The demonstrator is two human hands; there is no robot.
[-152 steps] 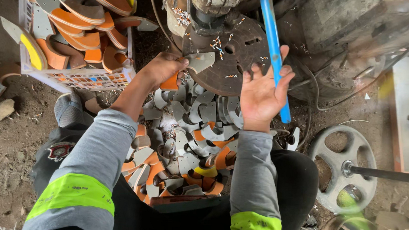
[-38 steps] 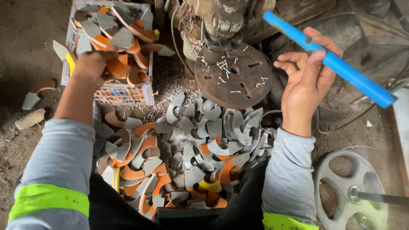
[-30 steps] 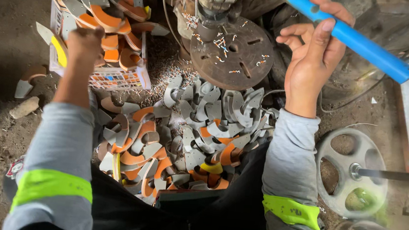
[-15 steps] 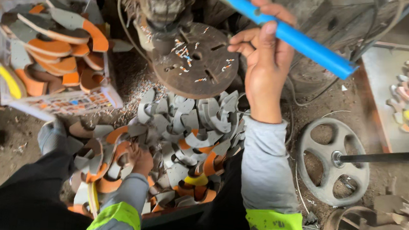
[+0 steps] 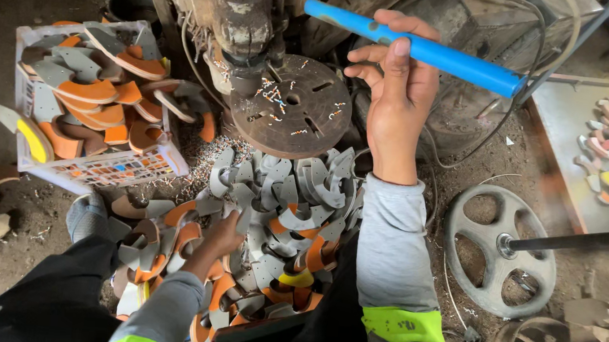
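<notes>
Blue lever handle [image 5: 430,52], upper centre, sits clasped in the right hand [image 5: 395,106]. The left hand [image 5: 223,235] closes on a grey curved piece [image 5: 243,220] in the lower-centre pile; neighbours interlock, so it could snag.

A white crate [image 5: 94,172] of orange and grey cut-outs sits left of the round metal plate [image 5: 291,116]; right of the plate, a spoked wheel [image 5: 499,250] lies on dirt.
</notes>
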